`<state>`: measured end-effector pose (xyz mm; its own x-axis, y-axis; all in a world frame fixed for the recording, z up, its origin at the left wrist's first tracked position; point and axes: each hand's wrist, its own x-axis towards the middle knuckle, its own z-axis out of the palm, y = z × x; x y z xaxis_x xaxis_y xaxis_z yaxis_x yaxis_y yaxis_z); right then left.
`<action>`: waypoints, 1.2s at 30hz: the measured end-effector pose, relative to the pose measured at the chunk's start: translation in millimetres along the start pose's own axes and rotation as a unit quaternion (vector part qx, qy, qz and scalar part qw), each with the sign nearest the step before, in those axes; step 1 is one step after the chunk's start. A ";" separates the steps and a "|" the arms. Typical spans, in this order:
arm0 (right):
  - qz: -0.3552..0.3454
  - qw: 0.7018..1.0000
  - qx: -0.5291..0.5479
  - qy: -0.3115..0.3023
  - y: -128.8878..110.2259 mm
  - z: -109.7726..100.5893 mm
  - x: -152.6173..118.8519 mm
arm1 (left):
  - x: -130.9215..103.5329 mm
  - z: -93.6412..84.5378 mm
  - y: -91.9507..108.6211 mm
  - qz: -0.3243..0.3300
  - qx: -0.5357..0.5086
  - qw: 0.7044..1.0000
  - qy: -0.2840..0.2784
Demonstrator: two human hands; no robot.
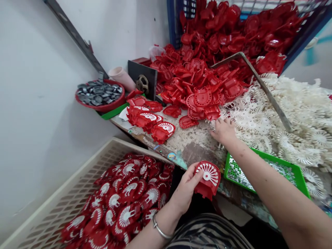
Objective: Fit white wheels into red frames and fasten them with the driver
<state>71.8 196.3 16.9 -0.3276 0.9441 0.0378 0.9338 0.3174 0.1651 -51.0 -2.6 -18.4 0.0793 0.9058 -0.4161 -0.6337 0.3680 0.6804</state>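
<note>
My left hand (pixel 187 186) is closed on a red plastic part (pixel 207 188) with a white fan-shaped piece (pixel 206 175) on its face, thumb across the front, near the table's edge. My right hand (pixel 225 131) reaches over the table, fingers apart and pointing at the border between the heap of red parts (pixel 203 97) and the pile of white fan-shaped pieces (pixel 255 119). Nothing shows in its grasp. Left of it, several red parts with white fans (pixel 163 130) lie on the tabletop. Below my right forearm is a green tray (pixel 302 178) of small metal pieces.
A pale crate (pixel 64 188) of assembled red and white parts stands lower left. Beyond it are a red bowl (pixel 118 103) of grey discs and a pink cup (pixel 121 77). A bent metal bar (pixel 267 91) crosses the piles. A blue crate (pixel 175 24) spills red parts behind.
</note>
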 end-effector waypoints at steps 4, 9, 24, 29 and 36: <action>-0.004 1.000 0.001 0.000 -4.8 1.2 10.9 | -0.6 -4.1 4.5 0.002 0.014 1.000 0.016; 0.002 1.000 0.015 -0.023 0.4 -3.2 8.3 | 1.0 -7.3 4.9 0.002 0.009 1.000 0.013; 0.142 0.972 0.185 0.035 66.9 -26.6 -14.7 | -1.0 -8.5 1.8 0.005 0.034 0.999 0.012; 0.176 0.953 0.239 0.057 101.5 -23.4 -48.8 | -1.6 -4.1 0.3 0.000 0.040 0.999 0.007; 0.153 0.954 0.249 0.065 117.5 6.1 -102.1 | -4.0 4.2 -2.2 -0.003 0.064 0.998 0.010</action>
<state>215.8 137.8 26.4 -0.0137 0.9906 0.1365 0.9309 0.0625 -0.3600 -46.7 -6.2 -15.7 0.0668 0.8999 -0.4310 -0.5299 0.3980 0.7488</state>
